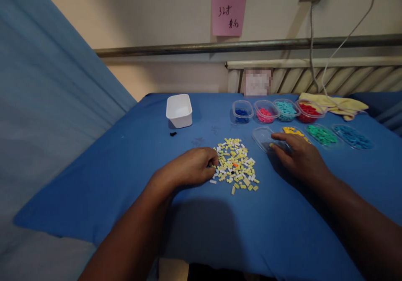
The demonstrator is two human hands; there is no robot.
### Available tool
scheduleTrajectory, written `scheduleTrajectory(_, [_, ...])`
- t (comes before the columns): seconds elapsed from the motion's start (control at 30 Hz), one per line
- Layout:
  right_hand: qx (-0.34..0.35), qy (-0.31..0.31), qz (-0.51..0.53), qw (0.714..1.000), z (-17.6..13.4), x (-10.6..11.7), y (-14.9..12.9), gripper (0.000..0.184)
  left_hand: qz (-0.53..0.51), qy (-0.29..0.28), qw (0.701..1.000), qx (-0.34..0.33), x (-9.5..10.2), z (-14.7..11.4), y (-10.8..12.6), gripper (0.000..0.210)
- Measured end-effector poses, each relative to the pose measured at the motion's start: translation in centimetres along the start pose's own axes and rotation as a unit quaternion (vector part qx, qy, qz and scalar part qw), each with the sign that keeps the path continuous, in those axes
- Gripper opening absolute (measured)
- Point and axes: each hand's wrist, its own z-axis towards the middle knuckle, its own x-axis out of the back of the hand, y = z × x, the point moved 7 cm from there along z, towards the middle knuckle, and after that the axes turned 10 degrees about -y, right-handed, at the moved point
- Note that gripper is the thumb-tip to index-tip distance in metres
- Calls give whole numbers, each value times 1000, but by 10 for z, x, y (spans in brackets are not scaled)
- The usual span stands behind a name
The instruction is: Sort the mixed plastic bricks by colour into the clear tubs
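A loose pile of small toy building bricks [237, 163], mostly pale yellow and white with an orange and a black one among them, lies on the blue cloth. At its left edge is my left hand [196, 166], fingers curled in; whatever they hold is hidden. My right hand [298, 153] hovers over a clear plastic container [259, 136], index finger and thumb apart. A tiny yellowish speck shows by the thumb tip, too small to name surely. Just behind this hand, yellow-orange bricks [290, 130] sit in another clear container, partly covered by the hand.
A white tub [179, 112] stands at back left, a small black piece [173, 134] before it. Clear containers hold dark blue [241, 114], pink [264, 114], turquoise [285, 109], red [308, 110], green [322, 134] and blue bricks [352, 136]. A yellow cloth [336, 105] lies behind.
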Motion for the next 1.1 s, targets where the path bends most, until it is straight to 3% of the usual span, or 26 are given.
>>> scheduleTrajectory(0.1, [15, 0, 41, 999, -1, 4, -18, 29, -56, 11, 998, 4, 2, 1, -3, 11])
scheduleTrajectory(0.17, [25, -4, 78, 997, -3, 4, -36, 25, -154, 24, 988, -2, 2, 4, -3, 10])
scheduleTrajectory(0.27, [45, -23, 161, 986, -7, -3, -68, 21, -328, 60, 942, -28, -4, 14, 2, 17])
scheduleTrajectory(0.37, [52, -53, 266, 961, -9, -16, -96, 23, -430, 94, 896, -52, -16, 28, 14, 29])
scheduleTrajectory(0.57, [1, -13, 323, 946, -4, -21, -95, 9, -567, 90, 815, -75, -36, 44, 31, 46])
scheduleTrajectory(0.77, [1, -9, 331, 944, -2, -20, -89, 16, -577, 82, 810, -67, -39, 46, 27, 40])
scheduleTrajectory(0.93, [-7, -8, 326, 945, -2, -19, -90, 16, -566, 114, 813, -71, -42, 49, 28, 35])
scheduleTrajectory(1.1, [-46, -13, 358, 933, -2, -27, -84, 14, -499, 157, 848, -79, -38, 45, 34, 23])
